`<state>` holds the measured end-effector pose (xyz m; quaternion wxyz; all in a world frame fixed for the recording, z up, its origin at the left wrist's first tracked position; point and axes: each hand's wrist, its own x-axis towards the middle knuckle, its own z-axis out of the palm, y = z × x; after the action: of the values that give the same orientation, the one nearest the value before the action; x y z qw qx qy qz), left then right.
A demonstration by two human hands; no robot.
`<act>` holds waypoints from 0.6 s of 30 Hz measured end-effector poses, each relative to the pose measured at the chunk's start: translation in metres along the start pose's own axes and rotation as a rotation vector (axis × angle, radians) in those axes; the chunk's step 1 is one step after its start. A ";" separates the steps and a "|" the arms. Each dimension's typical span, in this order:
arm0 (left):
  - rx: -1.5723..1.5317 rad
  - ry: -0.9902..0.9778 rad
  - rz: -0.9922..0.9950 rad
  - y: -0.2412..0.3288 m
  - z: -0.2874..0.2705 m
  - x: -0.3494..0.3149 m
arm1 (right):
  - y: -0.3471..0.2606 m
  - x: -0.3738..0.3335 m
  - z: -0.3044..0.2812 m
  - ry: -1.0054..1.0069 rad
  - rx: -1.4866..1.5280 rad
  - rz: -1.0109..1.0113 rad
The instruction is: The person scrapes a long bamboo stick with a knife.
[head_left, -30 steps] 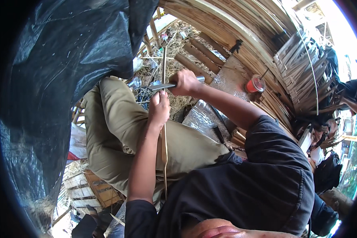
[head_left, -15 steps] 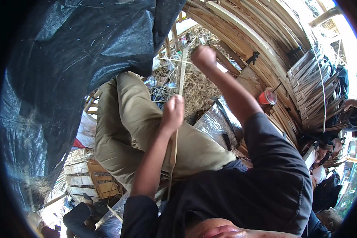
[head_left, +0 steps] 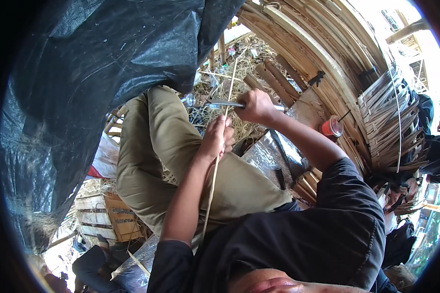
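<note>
The left hand point(head_left: 217, 138) is curled around a thin pale strip point(head_left: 212, 181), thumb pressed along it; the strip slants across the trousered thigh point(head_left: 249, 186), running past its far edge. The right hand point(head_left: 257, 106) makes a tight fist on a knife point(head_left: 226, 103), whose blade crosses the strip just beyond the left thumb; whether they touch, I cannot tell.

The knife point(head_left: 225, 103) has a smooth metal blade; the strip point(head_left: 210, 190) is matt wood, the sheet point(head_left: 122, 63) glossy plastic (creased in places), the trousers point(head_left: 244, 185) matt cloth.
</note>
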<state>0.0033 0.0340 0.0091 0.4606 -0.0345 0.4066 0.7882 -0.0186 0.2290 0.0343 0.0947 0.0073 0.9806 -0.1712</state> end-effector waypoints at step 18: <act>-0.081 0.055 0.028 0.004 -0.002 0.002 | 0.085 0.106 -0.031 0.090 -0.183 0.516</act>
<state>-0.0017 0.0328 0.0091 0.4362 -0.0692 0.3873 0.8093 -0.1244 0.3177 0.0148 0.0917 0.2559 0.9610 -0.0515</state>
